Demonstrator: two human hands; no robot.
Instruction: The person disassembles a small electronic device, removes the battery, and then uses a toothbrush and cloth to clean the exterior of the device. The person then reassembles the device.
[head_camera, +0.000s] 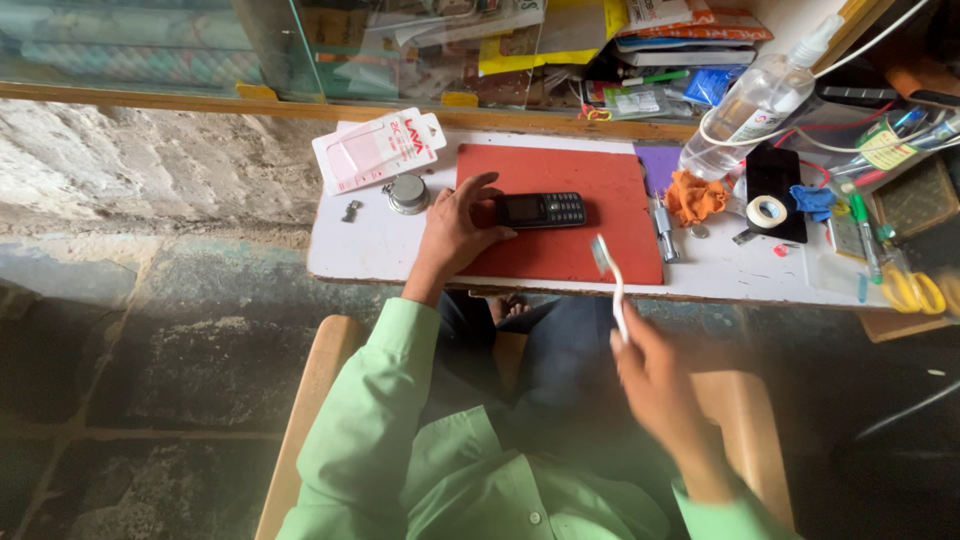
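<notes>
The small black keypad phone (541, 210) lies face up on the flat red rectangular mat (580, 255), in the upper left part of the mat. The left hand (456, 228) rests on the left edge of the mat; its fingers (478, 190) are half open and curve around the left end of the phone, touching it. The right hand (660, 385) is below the mat, in front of the table edge, and it is closed around the handle of a thin white brush (612, 285). The head of the brush is over the lower right part of the mat, apart from the phone. A round silver metal tin (408, 194) stands just left of the mat. An orange crumpled cloth (694, 199) lies just right of the mat, and a roll of white tape (767, 211) is further right.
</notes>
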